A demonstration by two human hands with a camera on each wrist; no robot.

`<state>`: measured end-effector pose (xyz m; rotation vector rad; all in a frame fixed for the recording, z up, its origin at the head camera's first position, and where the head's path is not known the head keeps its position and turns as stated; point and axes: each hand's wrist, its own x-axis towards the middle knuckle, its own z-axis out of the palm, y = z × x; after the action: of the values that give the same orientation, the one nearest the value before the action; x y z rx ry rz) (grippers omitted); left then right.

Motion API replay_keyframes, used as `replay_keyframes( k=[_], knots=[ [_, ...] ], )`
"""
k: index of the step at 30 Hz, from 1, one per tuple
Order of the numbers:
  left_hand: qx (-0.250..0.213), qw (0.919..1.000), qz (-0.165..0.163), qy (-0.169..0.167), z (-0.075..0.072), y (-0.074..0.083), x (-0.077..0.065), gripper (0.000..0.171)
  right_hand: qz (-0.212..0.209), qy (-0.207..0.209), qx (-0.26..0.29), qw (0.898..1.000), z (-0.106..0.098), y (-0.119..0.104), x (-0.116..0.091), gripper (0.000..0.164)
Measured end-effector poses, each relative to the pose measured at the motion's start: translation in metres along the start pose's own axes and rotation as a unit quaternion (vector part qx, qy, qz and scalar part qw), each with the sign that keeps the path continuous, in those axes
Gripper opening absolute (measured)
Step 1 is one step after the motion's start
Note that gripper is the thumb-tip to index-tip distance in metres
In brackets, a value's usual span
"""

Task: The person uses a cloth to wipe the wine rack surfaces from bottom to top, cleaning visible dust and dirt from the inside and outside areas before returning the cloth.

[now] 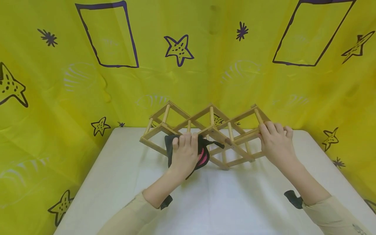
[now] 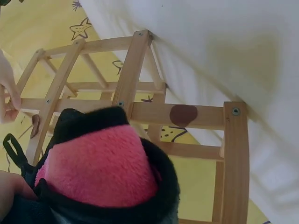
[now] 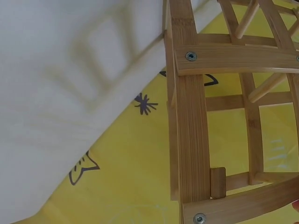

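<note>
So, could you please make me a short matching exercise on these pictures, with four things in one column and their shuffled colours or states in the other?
Things:
1. Left hand
2. Right hand
3. Backdrop
4. Tabletop

Colours or states:
A. Plain white
B. Holding the black-and-pink cloth item
C. Yellow, with drawn stars
D. Gripping the wooden rack near one end

Right pairs: 1-B, 2-D, 3-C, 4-A

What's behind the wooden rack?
Behind the rack is the yellow curtain, with a star showing through a gap. The left hand and black cloth cover part of the rack, so you can't see what's behind them.
</note>
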<state>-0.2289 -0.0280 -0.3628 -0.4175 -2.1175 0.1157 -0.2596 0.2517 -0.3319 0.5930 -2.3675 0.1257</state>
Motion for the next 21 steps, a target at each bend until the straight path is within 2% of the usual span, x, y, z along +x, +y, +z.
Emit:
replay_keyframes(
  k=[5,12,21],
  knots=[
    [0.030,0.9995,-0.004,-0.011,0.011,0.007,0.007,0.038,-0.002,-0.006,0.014,1.000,-0.001,0.002,0.001,0.023],
    [0.047,0.9976,-0.016,-0.048,0.015,0.009,0.014,0.072,-0.025,0.001,0.024,0.999,0.000,0.003,0.002,0.026],
    [0.047,0.9957,-0.017,-0.077,0.019,0.009,0.017,0.073,-0.034,0.004,0.038,0.999,0.002,0.005,0.001,0.027]
  ],
)
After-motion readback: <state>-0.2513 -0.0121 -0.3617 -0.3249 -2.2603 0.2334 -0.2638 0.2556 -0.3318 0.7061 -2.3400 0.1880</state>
